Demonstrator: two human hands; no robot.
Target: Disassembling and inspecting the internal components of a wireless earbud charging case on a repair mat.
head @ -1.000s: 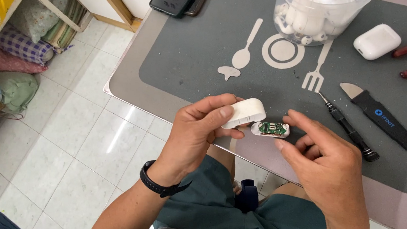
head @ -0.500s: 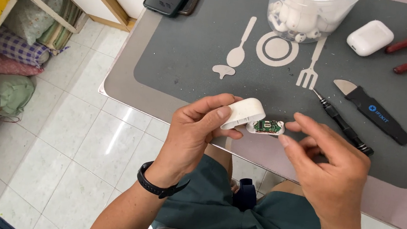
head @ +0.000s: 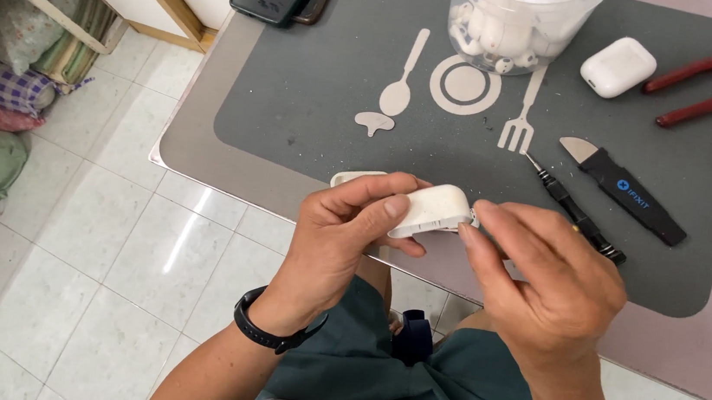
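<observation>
1. Left hand (head: 344, 234) pinches a white earbud case shell (head: 431, 211) just off the table edge (head: 202, 172), thumb on top to steady it
2. Right hand (head: 544, 279) has fingertips pressed together at the shell's open end, apparently working something inside
3. Screwdriver (head: 572, 210) and pry tool (head: 627, 190) lie near on the grey mat (head: 314, 92), easy to reach

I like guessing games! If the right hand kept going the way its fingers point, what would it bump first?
The right hand points up-left, fingertips already at the white case in the left hand. That case comes first.
</observation>
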